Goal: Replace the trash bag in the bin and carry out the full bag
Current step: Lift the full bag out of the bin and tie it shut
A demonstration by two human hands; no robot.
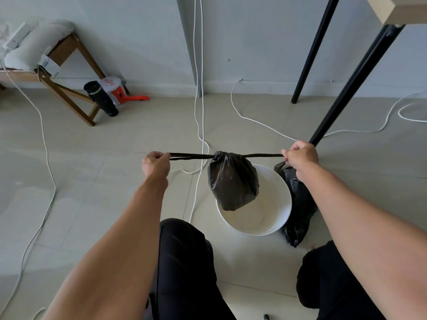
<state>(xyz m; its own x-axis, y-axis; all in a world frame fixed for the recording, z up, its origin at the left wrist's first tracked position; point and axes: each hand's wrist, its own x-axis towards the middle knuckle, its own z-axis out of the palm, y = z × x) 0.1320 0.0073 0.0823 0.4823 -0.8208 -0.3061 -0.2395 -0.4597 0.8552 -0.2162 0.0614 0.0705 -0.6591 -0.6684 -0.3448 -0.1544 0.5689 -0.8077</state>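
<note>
Left hand (156, 163): fingers (159, 155) curled, pinching one end of drawstring (191, 156). Right hand (300, 158): fingers (292, 150) curled round other end. String taut.

Full trash bag (233, 183), neck cinched, hangs midway between both sets of fingers, above white bin (272, 218) on floor.

Just below right fingers: second black bag (298, 204), crumpled against bin's side; whether fingers hold it, cannot tell. Just behind right fingers: black table leg (346, 88).

White cables (201, 125) trail over floor beyond drawstring. Far beyond left fingers: black bottle (101, 99), wooden bench (69, 93).
</note>
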